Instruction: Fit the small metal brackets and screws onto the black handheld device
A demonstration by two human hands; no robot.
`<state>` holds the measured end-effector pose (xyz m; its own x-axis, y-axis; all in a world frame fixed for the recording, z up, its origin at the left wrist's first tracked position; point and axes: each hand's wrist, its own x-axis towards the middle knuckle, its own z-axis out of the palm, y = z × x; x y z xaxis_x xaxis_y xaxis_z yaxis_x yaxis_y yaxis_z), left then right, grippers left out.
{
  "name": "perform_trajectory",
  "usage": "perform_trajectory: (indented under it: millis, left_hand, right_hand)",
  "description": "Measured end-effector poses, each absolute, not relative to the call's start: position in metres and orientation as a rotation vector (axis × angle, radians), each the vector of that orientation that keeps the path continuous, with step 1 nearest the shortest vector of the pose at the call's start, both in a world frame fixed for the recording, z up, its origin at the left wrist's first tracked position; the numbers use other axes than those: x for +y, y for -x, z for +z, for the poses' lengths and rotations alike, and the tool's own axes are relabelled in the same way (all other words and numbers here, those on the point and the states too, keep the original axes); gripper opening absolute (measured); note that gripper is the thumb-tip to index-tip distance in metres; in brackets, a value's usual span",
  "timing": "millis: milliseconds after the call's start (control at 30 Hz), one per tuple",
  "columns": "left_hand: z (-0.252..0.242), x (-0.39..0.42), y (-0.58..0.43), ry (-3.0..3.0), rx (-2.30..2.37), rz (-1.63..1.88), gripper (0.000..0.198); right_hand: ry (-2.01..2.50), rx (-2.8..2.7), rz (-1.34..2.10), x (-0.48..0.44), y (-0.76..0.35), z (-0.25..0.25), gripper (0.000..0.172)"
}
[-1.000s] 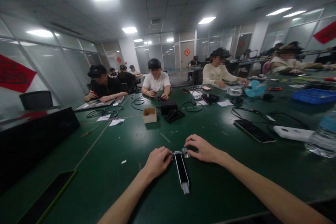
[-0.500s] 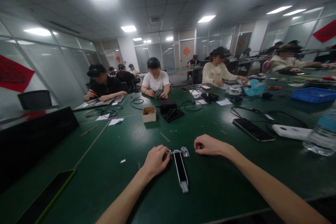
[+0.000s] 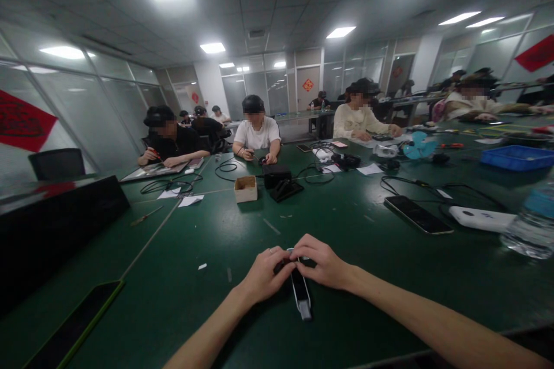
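Observation:
A long narrow black device with a silvery frame (image 3: pixel 300 294) lies on the green table (image 3: pixel 367 277) in front of me, its near end pointing toward me. Both hands meet over its far end. My left hand (image 3: pixel 264 273) has its fingers curled and pinched on that end from the left. From the right, my right hand (image 3: pixel 322 262) closes its fingers over the same end. The small metal bracket at the far end is hidden under my fingers.
A dark phone with a green edge (image 3: pixel 73 328) lies at near left. Another phone (image 3: pixel 418 214), a white power bank (image 3: pixel 480 219) and a water bottle (image 3: pixel 532 222) lie to the right. A small cardboard box (image 3: pixel 246 189), black gear, cables and a blue tray (image 3: pixel 517 157) sit farther back. Several people work around the table.
My right hand has come back left from the bare table onto the device's far end. Both hands now cover the metal bracket that showed before.

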<state>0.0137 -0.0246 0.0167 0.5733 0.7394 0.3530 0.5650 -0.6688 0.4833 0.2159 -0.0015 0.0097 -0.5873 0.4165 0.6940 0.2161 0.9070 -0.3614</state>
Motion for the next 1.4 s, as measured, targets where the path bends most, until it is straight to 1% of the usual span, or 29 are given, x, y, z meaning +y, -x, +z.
perform_trajectory:
  millis: [133,333,467,567,667,733,933,1400]
  left_hand:
    - [0.018,-0.025,-0.017,-2.404,1.030,0.825,0.022]
    - [0.021,-0.025,-0.017,-2.273,1.115,0.835,0.022]
    - [0.022,-0.019,-0.010,-2.307,1.184,0.841,0.020]
    - [0.021,-0.012,0.000,-2.413,1.290,0.767,0.019]
    - [0.020,-0.006,0.008,-2.428,1.411,0.659,0.019]
    - [0.020,-0.005,0.009,-2.428,1.429,0.595,0.020]
    - [0.021,-0.008,0.005,-2.428,1.452,0.534,0.021]
    - [0.023,-0.008,0.004,-2.398,1.433,0.515,0.022]
  right_hand:
    - [0.475,-2.220,0.262,-0.002,-0.216,0.006,0.015]
    - [0.546,-2.262,0.315,0.002,-0.217,0.001,0.017]
    - [0.576,-2.256,0.291,0.002,-0.218,0.006,0.019]
    - [0.637,-2.229,0.273,0.008,-0.223,0.008,0.019]
    - [0.726,-2.267,0.263,0.016,-0.230,0.007,0.010]
    - [0.800,-2.321,0.271,0.021,-0.234,0.005,0.007]
    - [0.925,-2.404,0.340,0.024,-0.238,0.006,0.012]
    - [0.946,-2.414,0.364,0.023,-0.238,0.007,0.012]
